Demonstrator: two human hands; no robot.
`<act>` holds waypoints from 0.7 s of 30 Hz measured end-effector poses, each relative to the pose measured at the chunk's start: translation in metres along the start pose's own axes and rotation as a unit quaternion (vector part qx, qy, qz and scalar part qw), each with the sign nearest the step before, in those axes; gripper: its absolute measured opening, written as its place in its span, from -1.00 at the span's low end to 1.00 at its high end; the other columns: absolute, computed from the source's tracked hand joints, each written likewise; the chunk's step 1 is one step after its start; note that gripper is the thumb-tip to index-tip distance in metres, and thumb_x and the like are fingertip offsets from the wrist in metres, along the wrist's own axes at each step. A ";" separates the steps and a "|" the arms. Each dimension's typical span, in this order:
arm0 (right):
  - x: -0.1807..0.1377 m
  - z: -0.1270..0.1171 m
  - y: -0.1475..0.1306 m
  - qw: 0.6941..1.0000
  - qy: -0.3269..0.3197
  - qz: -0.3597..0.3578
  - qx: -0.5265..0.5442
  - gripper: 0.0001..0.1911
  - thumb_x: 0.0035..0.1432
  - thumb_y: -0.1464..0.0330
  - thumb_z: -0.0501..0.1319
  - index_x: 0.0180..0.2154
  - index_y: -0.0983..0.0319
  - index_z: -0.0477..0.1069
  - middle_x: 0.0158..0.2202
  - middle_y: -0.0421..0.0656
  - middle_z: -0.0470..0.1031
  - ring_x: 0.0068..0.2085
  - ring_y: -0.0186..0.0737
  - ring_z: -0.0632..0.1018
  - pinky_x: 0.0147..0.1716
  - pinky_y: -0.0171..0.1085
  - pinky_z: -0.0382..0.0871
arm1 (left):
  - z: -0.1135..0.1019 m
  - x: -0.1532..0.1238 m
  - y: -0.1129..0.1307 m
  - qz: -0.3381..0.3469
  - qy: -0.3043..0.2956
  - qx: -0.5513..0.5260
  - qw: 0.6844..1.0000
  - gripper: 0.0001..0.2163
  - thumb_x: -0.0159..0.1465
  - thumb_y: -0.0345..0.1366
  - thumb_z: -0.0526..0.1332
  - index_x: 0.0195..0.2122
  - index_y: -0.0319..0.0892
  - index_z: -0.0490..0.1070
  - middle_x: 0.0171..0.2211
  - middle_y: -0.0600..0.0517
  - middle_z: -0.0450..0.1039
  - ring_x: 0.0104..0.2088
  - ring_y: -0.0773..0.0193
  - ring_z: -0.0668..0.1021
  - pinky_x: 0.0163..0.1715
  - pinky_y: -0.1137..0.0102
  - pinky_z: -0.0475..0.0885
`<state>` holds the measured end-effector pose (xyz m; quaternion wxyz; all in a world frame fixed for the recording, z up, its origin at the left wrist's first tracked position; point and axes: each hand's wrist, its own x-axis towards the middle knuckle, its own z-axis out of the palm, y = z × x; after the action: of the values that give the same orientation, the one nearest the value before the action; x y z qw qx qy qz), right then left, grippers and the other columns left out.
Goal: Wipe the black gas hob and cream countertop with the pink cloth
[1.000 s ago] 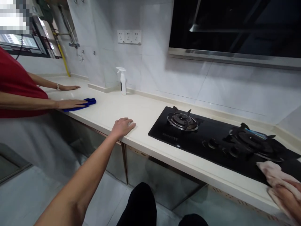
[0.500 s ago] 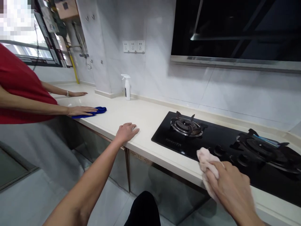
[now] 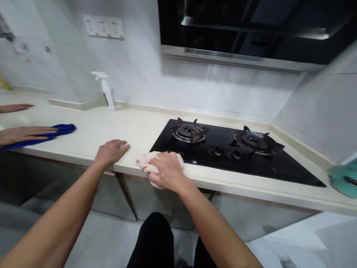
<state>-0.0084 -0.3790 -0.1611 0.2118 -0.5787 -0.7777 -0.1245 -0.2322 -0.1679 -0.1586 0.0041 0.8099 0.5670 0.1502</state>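
From the wearer's head view, I see the right hand [image 3: 167, 171] with its fingers clamped on a pale cloth [image 3: 144, 160], bunched on the front edge of the counter [image 3: 134, 128] at the 8 o'clock corner of the 2-burner hob [image 3: 199, 150]. Between 9 and 10 o'clock from the cloth, the left hand [image 3: 111, 150] rests palm down, fingers together, thumb apart. A co-worker's hand [image 3: 28, 134] presses a blue cloth [image 3: 66, 129] farther off, near 10.

Pale pink cloth [image 3: 144, 160], black stove [image 3: 219, 137], cream countertop [image 3: 125, 126], blue rag [image 3: 66, 128], white spray bottle [image 3: 107, 93]
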 end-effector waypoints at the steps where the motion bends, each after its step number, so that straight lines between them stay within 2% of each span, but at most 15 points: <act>1: -0.008 -0.005 0.007 1.000 -0.001 0.004 -0.002 -0.67 0.32 0.13 0.25 0.05 0.08 0.48 0.01 -0.12 0.49 -0.02 -0.02 0.41 -0.05 -0.07 0.15 | 0.000 0.002 -0.002 0.004 -0.005 0.001 1.000 -0.47 0.42 0.10 -0.01 0.20 -0.07 0.51 0.34 -0.05 0.40 0.31 -0.03 0.42 0.27 0.10 0.30; 5: -0.067 -0.034 0.050 0.996 0.022 0.087 -0.015 -0.79 0.29 0.18 0.25 -0.09 0.09 0.51 -0.10 -0.16 0.49 -0.08 -0.07 0.42 -0.07 -0.10 0.13 | 0.000 0.011 -0.008 0.005 -0.028 0.012 1.000 -0.41 0.41 0.15 -0.04 0.23 -0.11 0.46 0.39 -0.08 0.33 0.33 -0.05 0.40 0.28 0.07 0.29; 9: -0.145 -0.067 0.101 0.977 0.076 0.195 -0.040 -0.81 0.24 0.30 0.23 -0.11 0.12 0.52 -0.14 -0.15 0.51 -0.09 -0.08 0.45 -0.04 -0.12 0.14 | 0.005 0.022 -0.017 -0.015 -0.049 0.048 0.998 -0.36 0.39 0.20 -0.15 0.27 -0.02 0.42 0.41 0.03 0.31 0.33 0.01 0.40 0.27 0.13 0.28; 13: -0.215 -0.094 0.151 0.943 0.136 0.284 -0.107 -0.77 0.26 0.27 0.14 -0.15 0.18 0.51 -0.15 -0.09 0.55 -0.08 -0.04 0.48 -0.04 -0.10 0.19 | 0.014 0.036 -0.030 -0.025 -0.039 0.064 0.997 -0.28 0.33 0.33 -0.26 0.23 0.12 0.41 0.41 0.17 0.30 0.33 0.06 0.41 0.26 0.21 0.29; 16: -0.255 -0.110 0.184 0.904 0.165 0.362 -0.157 -0.68 0.29 0.20 0.07 -0.14 0.20 0.51 -0.13 -0.04 0.57 -0.07 0.02 0.51 -0.04 -0.07 0.23 | 0.013 0.033 -0.029 -0.021 -0.036 0.036 0.998 -0.28 0.31 0.34 -0.25 0.18 0.10 0.45 0.39 0.13 0.34 0.30 -0.01 0.43 0.26 0.12 0.31; 17: -0.264 -0.115 0.192 0.892 0.166 0.385 -0.168 -0.66 0.30 0.18 0.05 -0.14 0.20 0.51 -0.12 -0.03 0.58 -0.07 0.03 0.51 -0.04 -0.06 0.24 | 0.010 0.028 -0.024 -0.020 -0.023 0.016 0.999 -0.28 0.32 0.32 -0.23 0.19 0.07 0.46 0.38 0.09 0.35 0.29 -0.04 0.43 0.27 0.08 0.31; 19: -0.278 -0.123 0.206 0.876 0.161 0.419 -0.178 -0.64 0.29 0.17 0.02 -0.15 0.19 0.51 -0.11 -0.02 0.58 -0.07 0.04 0.51 -0.07 -0.06 0.25 | 0.000 0.010 -0.008 -0.010 0.040 -0.040 0.998 -0.31 0.34 0.26 -0.20 0.24 0.06 0.44 0.37 0.07 0.37 0.30 -0.07 0.42 0.29 0.06 0.30; 21: -0.284 -0.128 0.213 0.872 0.148 0.433 -0.175 -0.64 0.27 0.16 0.01 -0.17 0.17 0.50 -0.12 -0.02 0.58 -0.07 0.05 0.52 -0.08 -0.06 0.26 | -0.013 -0.015 0.009 0.024 0.112 -0.105 0.988 -0.39 0.35 0.21 -0.13 0.33 0.23 0.34 0.37 0.20 0.36 0.32 0.00 0.41 0.26 0.13 0.36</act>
<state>0.2869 -0.6124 -0.1937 0.2520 -0.8602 -0.3740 -0.2382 -0.2315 -0.1869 -0.1480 0.0217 0.7965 0.5249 0.2991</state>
